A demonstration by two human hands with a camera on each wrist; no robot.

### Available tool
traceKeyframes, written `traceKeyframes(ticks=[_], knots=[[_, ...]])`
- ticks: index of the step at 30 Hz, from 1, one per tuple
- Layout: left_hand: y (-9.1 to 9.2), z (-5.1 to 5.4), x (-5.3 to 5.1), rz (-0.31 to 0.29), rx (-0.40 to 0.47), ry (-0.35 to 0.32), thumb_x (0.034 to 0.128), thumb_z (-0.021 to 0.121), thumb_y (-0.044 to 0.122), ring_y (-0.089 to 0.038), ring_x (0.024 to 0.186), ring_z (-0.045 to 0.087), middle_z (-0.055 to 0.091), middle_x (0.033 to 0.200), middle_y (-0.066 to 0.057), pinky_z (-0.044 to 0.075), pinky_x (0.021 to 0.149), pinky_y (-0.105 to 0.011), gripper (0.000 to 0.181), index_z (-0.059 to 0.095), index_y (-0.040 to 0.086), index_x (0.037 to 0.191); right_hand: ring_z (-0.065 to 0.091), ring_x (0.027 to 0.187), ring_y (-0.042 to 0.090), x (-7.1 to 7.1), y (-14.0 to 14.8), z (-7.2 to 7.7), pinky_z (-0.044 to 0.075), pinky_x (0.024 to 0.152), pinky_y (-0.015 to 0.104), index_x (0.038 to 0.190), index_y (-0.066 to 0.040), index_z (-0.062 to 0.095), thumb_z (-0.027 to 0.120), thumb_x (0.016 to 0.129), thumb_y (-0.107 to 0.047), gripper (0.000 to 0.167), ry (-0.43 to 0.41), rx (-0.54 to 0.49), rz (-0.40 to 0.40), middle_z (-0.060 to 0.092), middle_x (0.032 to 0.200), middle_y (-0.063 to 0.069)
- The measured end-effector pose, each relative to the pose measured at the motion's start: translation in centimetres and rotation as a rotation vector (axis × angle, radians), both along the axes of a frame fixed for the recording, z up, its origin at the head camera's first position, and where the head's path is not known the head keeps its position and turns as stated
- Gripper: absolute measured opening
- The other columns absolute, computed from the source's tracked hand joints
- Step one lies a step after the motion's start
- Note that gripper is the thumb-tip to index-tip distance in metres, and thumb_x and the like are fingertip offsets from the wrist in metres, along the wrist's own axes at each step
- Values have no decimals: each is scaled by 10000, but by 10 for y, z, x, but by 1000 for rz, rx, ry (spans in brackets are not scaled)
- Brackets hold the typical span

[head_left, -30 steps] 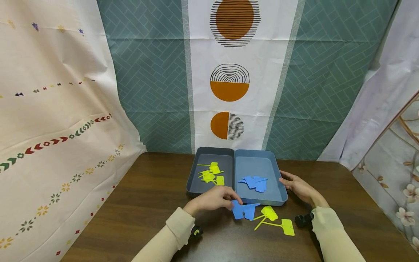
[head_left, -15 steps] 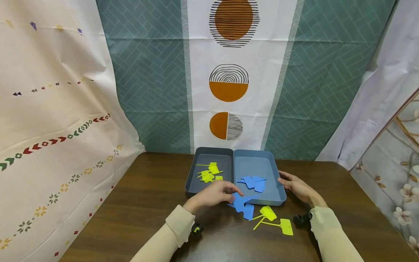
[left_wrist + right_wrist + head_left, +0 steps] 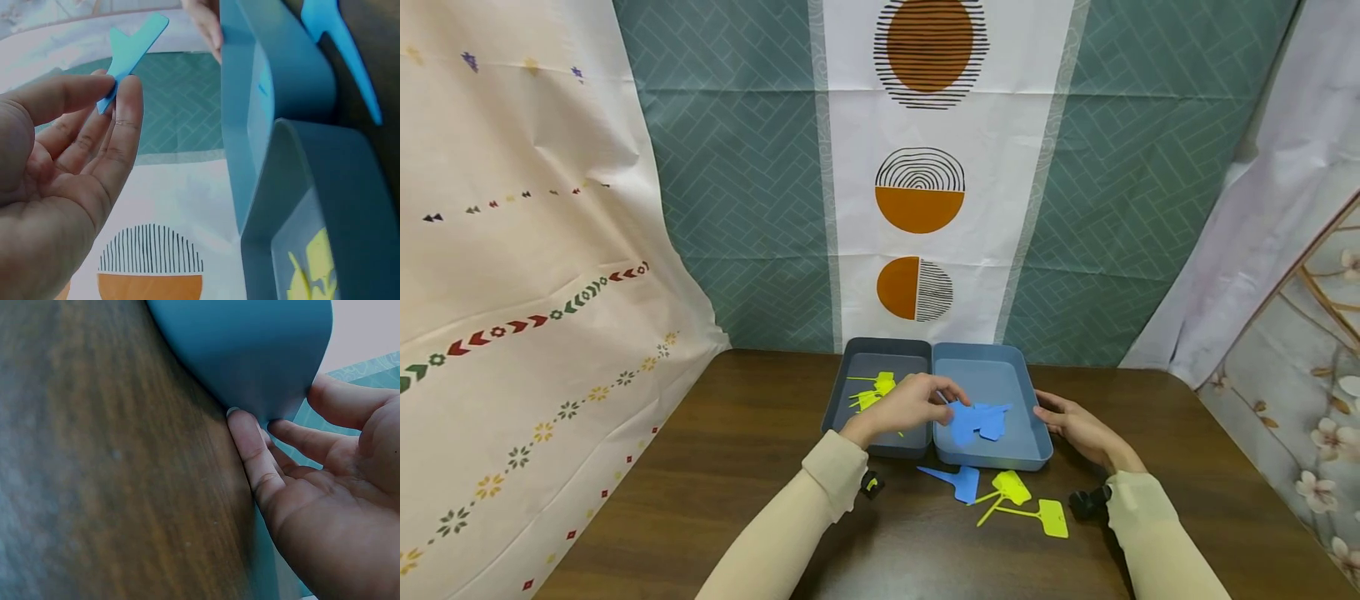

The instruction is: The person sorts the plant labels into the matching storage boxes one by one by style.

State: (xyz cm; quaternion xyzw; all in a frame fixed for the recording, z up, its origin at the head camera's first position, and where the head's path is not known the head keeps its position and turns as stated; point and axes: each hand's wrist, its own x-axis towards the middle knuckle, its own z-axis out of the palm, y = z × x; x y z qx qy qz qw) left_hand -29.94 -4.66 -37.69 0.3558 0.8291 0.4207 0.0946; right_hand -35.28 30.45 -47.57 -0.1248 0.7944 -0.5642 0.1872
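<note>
My left hand [image 3: 910, 404] pinches a blue T-shaped plant label [image 3: 134, 50] between thumb and fingertips, above the blue tray [image 3: 977, 367]. In the head view the held label overlaps the blue labels [image 3: 992, 427] lying in that tray. My right hand [image 3: 1082, 429] rests its extended fingers against the outside of the tray's right wall; the right wrist view has the fingertips at the tray's lower corner [image 3: 262, 369]. On the table in front of the trays lie one blue label [image 3: 966, 483] and a few yellow labels [image 3: 1052, 518].
A dark grey tray [image 3: 880, 354] adjoins the blue one on the left, with several yellow labels [image 3: 868, 396] inside, partly behind my left hand. Both trays stand near the back of the brown wooden table [image 3: 737, 467], before a patterned curtain [image 3: 737, 208].
My left hand has lifted one blue label off the pair in front of the trays and carried it up and forward over the blue tray. My right hand stays at the tray's side.
</note>
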Motion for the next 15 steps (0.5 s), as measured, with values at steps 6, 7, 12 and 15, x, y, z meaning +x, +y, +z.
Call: traceKeyframes(ticks=[6, 7, 12, 15], knots=[[9, 13, -15, 15, -37, 45, 1014, 620, 35, -138, 849, 703, 734, 1174, -120, 562, 740, -285, 263, 748, 69, 1241, 255, 1517, 475, -2, 0, -1, 281, 1207, 584, 1643, 44, 53, 464, 1130, -256, 723, 4, -6, -1, 61, 1690, 312], [10, 15, -18, 19, -44, 47, 1015, 621, 39, -117, 850, 703, 737, 1180, -114, 565, 742, -283, 264, 751, 73, 1242, 256, 1517, 474, -2, 0, -1, 285, 1206, 581, 1643, 44, 52, 465, 1130, -260, 725, 5, -5, 0, 61, 1689, 313], [17, 26, -26, 27, -65, 51, 1037, 598, 37, -103, 863, 697, 733, 1205, -55, 564, 774, -254, 280, 751, 100, 1262, 263, 1515, 473, -1, 0, -2, 291, 1205, 577, 1646, 37, 59, 470, 1130, -268, 727, -4, -1, -9, 66, 1690, 310], [24, 30, -33, 30, -61, 42, 1042, 589, 40, -109, 900, 688, 713, 1251, -39, 566, 808, -241, 282, 750, 114, 1262, 266, 1509, 481, -1, -1, 0, 297, 1202, 582, 1642, 48, 59, 466, 1131, -269, 726, 1, 7, -6, 69, 1685, 321]])
